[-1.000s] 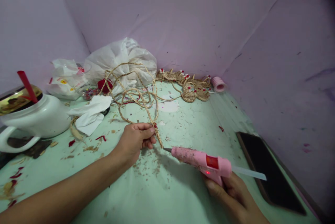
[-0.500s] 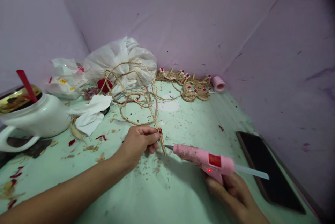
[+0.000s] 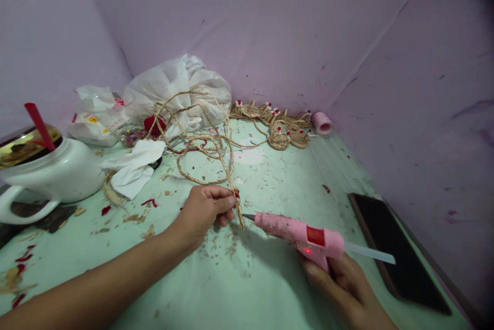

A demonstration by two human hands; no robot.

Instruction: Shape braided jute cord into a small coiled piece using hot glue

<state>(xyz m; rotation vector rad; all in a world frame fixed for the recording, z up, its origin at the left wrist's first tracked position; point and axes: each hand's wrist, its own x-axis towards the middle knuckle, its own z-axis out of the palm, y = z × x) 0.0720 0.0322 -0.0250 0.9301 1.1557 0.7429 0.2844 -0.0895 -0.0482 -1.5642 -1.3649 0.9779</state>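
Observation:
My left hand pinches a braided straw cord close to its end, where a bit of red shows against the braid. From there the cord runs back in loose loops across the table. In my right hand is a pink hot glue gun, its red light lit and a clear glue stick poking out of the back. The gun's metal nozzle points left and is at or very near the cord's end; actual contact is hard to tell.
Coiled straw pieces with red and white beads lie by the wall beside a pink spool. A white plastic bag sits at the back. A white mug stands left, a dark phone right. Scraps litter the green tabletop.
The glue gun has shifted very slightly to the left. My left hand and the cord look unchanged.

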